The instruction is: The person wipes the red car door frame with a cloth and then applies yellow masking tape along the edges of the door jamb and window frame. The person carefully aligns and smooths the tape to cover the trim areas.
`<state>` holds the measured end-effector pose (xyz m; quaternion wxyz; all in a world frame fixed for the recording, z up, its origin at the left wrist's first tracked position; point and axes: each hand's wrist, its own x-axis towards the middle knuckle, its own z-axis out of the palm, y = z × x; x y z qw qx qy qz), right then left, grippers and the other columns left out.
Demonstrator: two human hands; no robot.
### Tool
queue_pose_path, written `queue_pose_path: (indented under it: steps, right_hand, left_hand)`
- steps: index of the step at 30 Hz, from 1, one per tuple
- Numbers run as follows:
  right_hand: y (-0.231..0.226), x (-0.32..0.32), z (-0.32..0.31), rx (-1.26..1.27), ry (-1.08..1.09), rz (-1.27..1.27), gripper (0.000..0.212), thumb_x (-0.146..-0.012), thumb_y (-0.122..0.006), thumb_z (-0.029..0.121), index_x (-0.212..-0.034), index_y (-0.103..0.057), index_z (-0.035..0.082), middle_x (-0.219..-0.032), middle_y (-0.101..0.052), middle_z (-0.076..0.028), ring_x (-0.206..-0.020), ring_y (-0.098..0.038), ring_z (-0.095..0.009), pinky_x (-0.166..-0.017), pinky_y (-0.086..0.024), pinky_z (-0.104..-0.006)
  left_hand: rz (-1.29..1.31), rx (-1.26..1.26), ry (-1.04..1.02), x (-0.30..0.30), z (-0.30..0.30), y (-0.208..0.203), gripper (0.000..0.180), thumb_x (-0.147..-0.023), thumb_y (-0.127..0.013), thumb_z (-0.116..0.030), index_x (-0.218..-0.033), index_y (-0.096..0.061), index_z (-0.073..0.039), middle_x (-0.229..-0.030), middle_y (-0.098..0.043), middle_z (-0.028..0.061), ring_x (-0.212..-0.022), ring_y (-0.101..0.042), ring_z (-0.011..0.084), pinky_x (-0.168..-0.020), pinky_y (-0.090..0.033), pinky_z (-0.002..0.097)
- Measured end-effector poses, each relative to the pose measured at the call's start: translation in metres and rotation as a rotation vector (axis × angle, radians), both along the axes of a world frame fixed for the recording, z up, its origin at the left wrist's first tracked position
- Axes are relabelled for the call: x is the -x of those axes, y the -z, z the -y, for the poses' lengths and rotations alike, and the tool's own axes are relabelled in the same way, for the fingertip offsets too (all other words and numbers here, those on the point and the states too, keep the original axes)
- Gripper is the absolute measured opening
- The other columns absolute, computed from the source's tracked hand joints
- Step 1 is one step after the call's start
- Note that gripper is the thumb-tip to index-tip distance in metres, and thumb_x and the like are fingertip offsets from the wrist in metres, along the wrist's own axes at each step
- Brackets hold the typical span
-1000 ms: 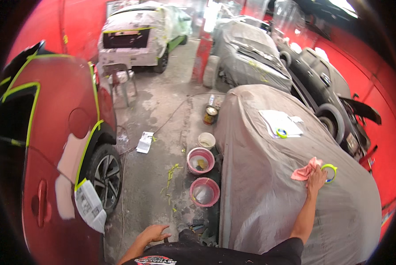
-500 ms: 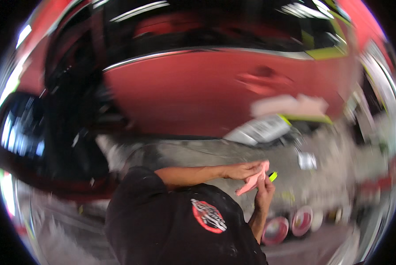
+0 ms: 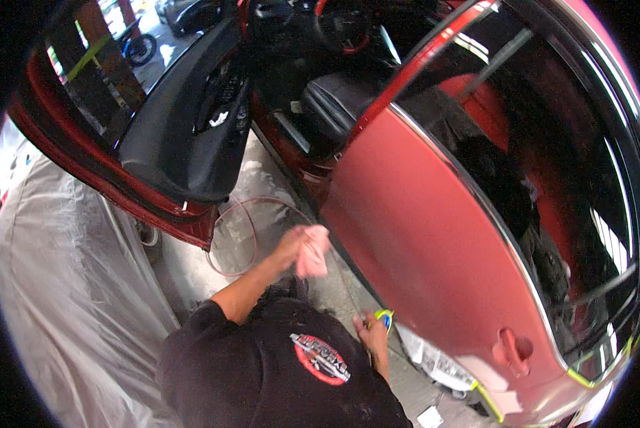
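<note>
My left hand (image 3: 289, 247) is closed on a crumpled pink cloth (image 3: 312, 253), held out near the lower front corner of the red rear car door (image 3: 420, 228). Lower and to the right, my right hand (image 3: 371, 332) is closed around a roll of yellow-green tape (image 3: 384, 318) with a blue inner side. This hand is close to the door's bottom edge, seemingly apart from it. Pale filler patches (image 3: 488, 379) mark the door's lower rear part, beside strips of yellow-green tape and a whitish masking sheet (image 3: 434, 362).
The front car door (image 3: 191, 135) stands swung out at the left, showing its black inner panel. A thin reddish hose (image 3: 254, 239) loops on the concrete floor. Grey sheeting (image 3: 77, 278) drapes something at the left. A small white piece (image 3: 430, 416) lies on the floor.
My view has swung left toward the open front door. Both hands were together at the pink cloth; now they are apart, the left carrying the cloth, the right holding the tape.
</note>
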<state>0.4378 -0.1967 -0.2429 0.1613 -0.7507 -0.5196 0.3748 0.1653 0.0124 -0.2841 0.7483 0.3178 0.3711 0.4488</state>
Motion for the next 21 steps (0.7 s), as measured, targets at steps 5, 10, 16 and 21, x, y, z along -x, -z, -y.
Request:
queue_pose_path:
  steps: [5, 10, 16, 21]
  right_hand:
    - [0.157, -0.044, 0.033, 0.289, -0.300, 0.033, 0.046, -0.084, -0.068, 0.033, -0.123, -0.066, 0.011, -0.092, -0.071, -0.023, -0.087, -0.070, -0.038, -0.078, -0.053, -0.0440]
    - [0.202, -0.034, 0.035, 0.370, 0.005, 0.053, 0.046, -0.085, -0.065, 0.044, -0.117, -0.070, 0.010, -0.097, -0.072, -0.022, -0.096, -0.069, -0.037, -0.081, -0.053, -0.0437]
    - [0.194, 0.071, 0.006, 0.273, 0.423, -0.062, 0.051, -0.088, -0.063, 0.047, -0.111, -0.071, 0.002, -0.094, -0.072, -0.023, -0.094, -0.069, -0.033, -0.081, -0.053, -0.0407]
    - [0.181, 0.132, -0.029, 0.286, 0.565, -0.101, 0.058, -0.087, -0.061, 0.054, -0.113, -0.070, 0.003, -0.095, -0.072, -0.022, -0.095, -0.069, -0.035, -0.082, -0.052, -0.0413]
  left_hand:
    - [0.106, -0.203, -0.229, 0.041, -0.122, -0.078, 0.023, -0.099, -0.057, -0.023, -0.111, -0.060, -0.003, -0.087, -0.062, 0.0057, -0.069, -0.061, 0.0154, -0.058, -0.053, 0.0334]
    - [-0.129, -0.456, -0.011, 0.015, -0.225, -0.144, 0.026, -0.103, -0.053, -0.028, -0.104, -0.060, -0.003, -0.069, -0.061, 0.0050, -0.051, -0.059, 0.0127, -0.043, -0.048, 0.0265]
    - [-0.141, -1.027, 0.045, -0.036, -0.294, -0.193, 0.019, -0.094, -0.064, -0.013, -0.110, -0.068, -0.002, -0.094, -0.072, 0.0062, -0.080, -0.067, 0.0149, -0.074, -0.054, 0.0277]
    - [-0.238, -0.654, 0.602, -0.044, -0.321, -0.213, 0.026, -0.095, -0.065, -0.019, -0.113, -0.068, -0.001, -0.069, -0.070, 0.0077, -0.044, -0.058, 0.0142, -0.052, -0.053, 0.0320]
